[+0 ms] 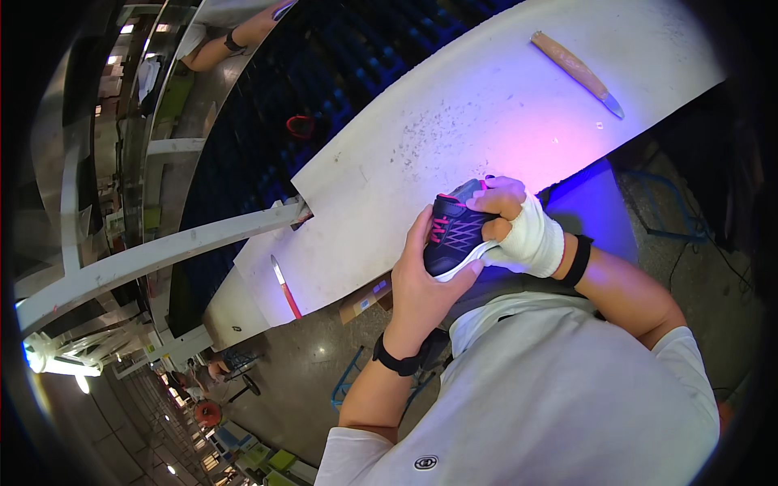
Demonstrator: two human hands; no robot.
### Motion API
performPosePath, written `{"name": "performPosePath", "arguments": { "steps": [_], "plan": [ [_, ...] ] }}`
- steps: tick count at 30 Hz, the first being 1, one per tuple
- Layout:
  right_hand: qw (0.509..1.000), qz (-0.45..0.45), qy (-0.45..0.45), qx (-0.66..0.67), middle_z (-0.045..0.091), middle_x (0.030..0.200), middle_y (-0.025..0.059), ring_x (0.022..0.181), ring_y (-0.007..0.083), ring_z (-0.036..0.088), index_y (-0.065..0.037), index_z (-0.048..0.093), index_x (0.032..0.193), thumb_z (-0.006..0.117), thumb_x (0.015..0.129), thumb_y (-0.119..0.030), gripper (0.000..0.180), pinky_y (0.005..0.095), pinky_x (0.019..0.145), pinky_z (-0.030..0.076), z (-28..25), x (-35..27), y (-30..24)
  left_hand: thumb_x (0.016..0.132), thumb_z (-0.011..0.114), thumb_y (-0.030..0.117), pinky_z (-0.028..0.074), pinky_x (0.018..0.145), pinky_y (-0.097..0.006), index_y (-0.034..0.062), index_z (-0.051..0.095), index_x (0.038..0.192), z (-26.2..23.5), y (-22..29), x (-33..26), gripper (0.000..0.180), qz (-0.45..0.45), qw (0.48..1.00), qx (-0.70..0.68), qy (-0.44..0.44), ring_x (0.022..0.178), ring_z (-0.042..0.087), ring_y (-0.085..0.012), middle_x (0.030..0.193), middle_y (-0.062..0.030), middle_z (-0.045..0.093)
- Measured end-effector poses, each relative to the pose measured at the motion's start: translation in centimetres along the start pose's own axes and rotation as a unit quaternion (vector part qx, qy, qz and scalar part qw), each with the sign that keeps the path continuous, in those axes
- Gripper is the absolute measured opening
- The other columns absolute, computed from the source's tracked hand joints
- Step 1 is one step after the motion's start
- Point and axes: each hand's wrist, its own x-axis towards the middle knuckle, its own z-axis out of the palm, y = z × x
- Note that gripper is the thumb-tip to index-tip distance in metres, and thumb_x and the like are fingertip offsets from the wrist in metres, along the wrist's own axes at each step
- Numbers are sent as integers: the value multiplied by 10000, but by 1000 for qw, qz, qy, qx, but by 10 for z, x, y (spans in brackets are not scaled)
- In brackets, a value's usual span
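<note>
1. A small dark navy sports shoe with pink laces and a white sole [455, 235] is held in the air just over the near edge of a long white, scuffed worktable [454, 138], close in front of the person's chest.
2. The left hand [421, 279] cups the shoe from below and from the side, fingers closed up along its toe end and thumb under the white sole; a black band sits on that wrist.
3. The right hand [519, 227], wrapped in white bandage-like cloth across the palm and wrist, is clamped on the heel end, fingers curled over the top of the shoe.
4. On the far right of the table lies a knife with a pale wooden handle and short metal blade [577, 71], well apart from the shoe.
5. Near the table's left end lies a thin tool with a red handle and a light blade [284, 285].
6. Beyond the table runs a dark conveyor belt [267, 121]; a small red ring-shaped object [300, 125] rests on it. No open bin or box shows its contents.
7. Another person's forearm [235, 40] shows at the top left.
</note>
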Motion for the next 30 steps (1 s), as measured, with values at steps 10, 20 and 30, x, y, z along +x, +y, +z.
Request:
{"name": "performPosePath", "arguments": {
  "steps": [10, 20, 30],
  "plan": [
    [996, -13, 77, -43, 632, 1332, 128, 1210, 369, 632, -145, 554, 1002, 932, 679, -211, 502, 555, 1060, 527, 23, -25, -3, 767, 930, 110, 543, 1087, -390, 19, 523, 1546, 7, 0, -1, 884, -14, 1000, 28, 4, 1235, 708, -256, 1387, -196, 689],
    [991, 75, 41, 100, 693, 1340, 163, 1299, 406, 659, -157, 644, 1328, 971, 758, -369, 690, 551, 1116, 518, -87, 13, -28, 839, 772, -45, 438, 1222, -453, -3, 532, 1538, 43, 19, 13, 741, 192, 980, -19, -52, 1480, 530, -408, 1579, -248, 555],
    [993, 82, -23, 80, 767, 1168, 188, 1180, 412, 731, -30, 672, 1168, 937, 794, -357, 563, 565, 1110, 518, -94, 24, -37, 762, 871, 16, 488, 737, -380, 50, 594, 983, 95, -8, 14, 356, 263, 946, -165, 93, 827, 586, -296, 946, -108, 589]
  ]
}}
